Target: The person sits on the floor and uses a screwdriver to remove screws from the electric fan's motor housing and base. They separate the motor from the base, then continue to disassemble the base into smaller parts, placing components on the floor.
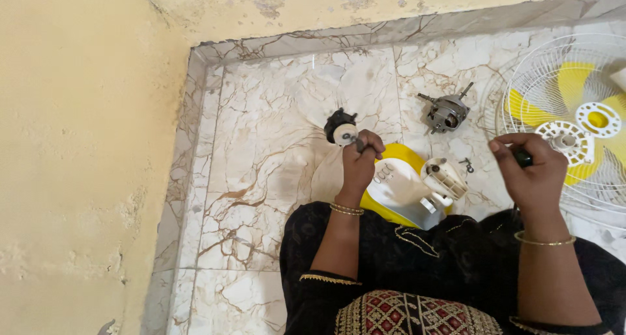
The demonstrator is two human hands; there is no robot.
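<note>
Left hand [360,158] is clamped on a small black-and-white part [340,129], raised off the floor [261,152] for access; right hand [531,165] is closed round a dark tool handle [521,157], held apart; motor [446,111], housing [404,188] and fan guard [574,120] lie within reach.

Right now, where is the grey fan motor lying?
In the head view, the grey motor lies on the marble floor, upper right of centre, between the fan grille and the left hand.
</note>
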